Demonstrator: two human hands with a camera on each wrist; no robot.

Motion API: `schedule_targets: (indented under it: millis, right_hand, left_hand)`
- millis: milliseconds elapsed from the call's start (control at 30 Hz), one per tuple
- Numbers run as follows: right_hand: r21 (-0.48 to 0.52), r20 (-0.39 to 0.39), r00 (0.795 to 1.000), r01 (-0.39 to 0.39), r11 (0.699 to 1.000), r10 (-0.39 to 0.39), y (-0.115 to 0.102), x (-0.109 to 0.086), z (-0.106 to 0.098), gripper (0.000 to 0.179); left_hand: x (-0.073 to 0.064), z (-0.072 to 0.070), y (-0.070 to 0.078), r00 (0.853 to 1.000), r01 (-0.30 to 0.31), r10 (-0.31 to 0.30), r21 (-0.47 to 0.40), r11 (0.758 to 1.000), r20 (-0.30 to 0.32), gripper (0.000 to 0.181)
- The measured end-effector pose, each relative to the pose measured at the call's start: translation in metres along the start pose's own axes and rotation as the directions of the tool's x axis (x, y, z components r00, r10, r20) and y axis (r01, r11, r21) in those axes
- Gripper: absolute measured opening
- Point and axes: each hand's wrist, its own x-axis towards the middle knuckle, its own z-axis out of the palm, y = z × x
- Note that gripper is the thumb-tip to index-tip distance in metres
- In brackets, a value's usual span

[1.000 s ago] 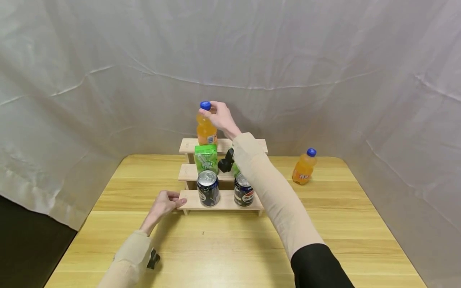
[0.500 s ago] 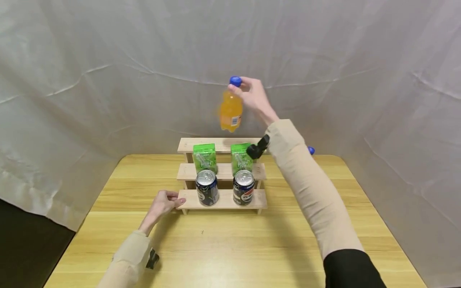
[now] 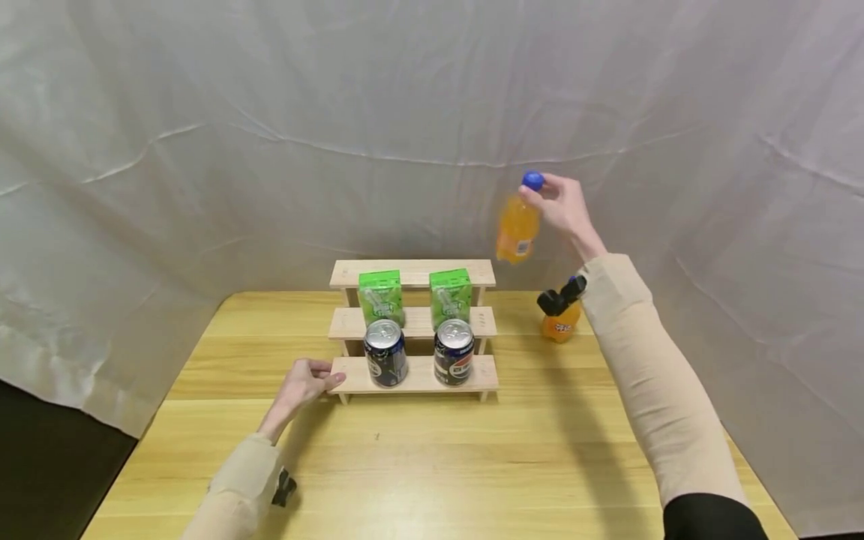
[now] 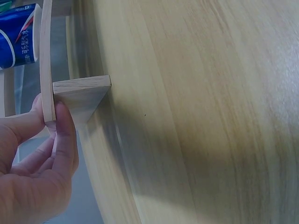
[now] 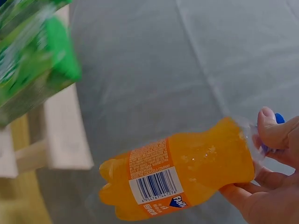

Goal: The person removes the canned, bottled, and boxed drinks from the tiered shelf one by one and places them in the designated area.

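My right hand [image 3: 565, 206] pinches an orange soda bottle [image 3: 518, 227] by its neck, just under the blue cap, holding it in the air right of the wooden tiered shelf [image 3: 413, 271]. In the right wrist view the bottle [image 5: 187, 168] shows a barcode label and lies slanted. My left hand [image 3: 305, 384] grips the left end of the shelf's lowest board; in the left wrist view thumb and fingers pinch that board [image 4: 46, 70] from both faces. Two dark blue cola cans [image 3: 385, 354] stand on the lowest tier, two green cartons [image 3: 382, 296] on the middle one.
A second orange soda bottle [image 3: 560, 324] stands on the wooden table [image 3: 432, 465] right of the shelf, partly hidden behind my right wrist's black camera mount [image 3: 562, 295]. A grey cloth [image 3: 270, 187] hangs behind and at the sides.
My right hand has lifted the orange soda bottle off the top tier, carried it right past the shelf, and lowered it somewhat. The left hand has kept its grip on the board.
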Motion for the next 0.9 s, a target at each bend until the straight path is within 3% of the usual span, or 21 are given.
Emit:
schedule_targets:
  millis: [133, 400, 567, 900]
  right_hand:
    - [0.029, 0.026, 0.995, -0.098, 0.995, 0.098, 0.032, -0.009, 0.000, 0.048]
    - [0.107, 0.061, 0.981, -0.192, 0.976, 0.186, 0.090, -0.028, 0.016, 0.050]
    - [0.100, 0.074, 0.968, -0.246, 0.964, 0.239, 0.122, -0.037, 0.028, 0.052]
    - [0.023, 0.062, 0.964, -0.262, 0.965, 0.260, 0.154, -0.049, 0.042, 0.056]
  left_hand:
    - [0.000, 0.000, 0.000, 1.000, 0.007, -0.007, 0.012, 1.000, 0.001, 0.054]
    - [0.001, 0.001, -0.001, 1.000, 0.010, -0.009, 0.032, 0.999, -0.019, 0.054]
    - [0.001, 0.002, 0.000, 1.000, 0.010, -0.010, 0.032, 0.999, -0.016, 0.054]
    - [0.001, 0.002, -0.001, 1.000, 0.003, -0.003, 0.028, 1.000, -0.022, 0.052]
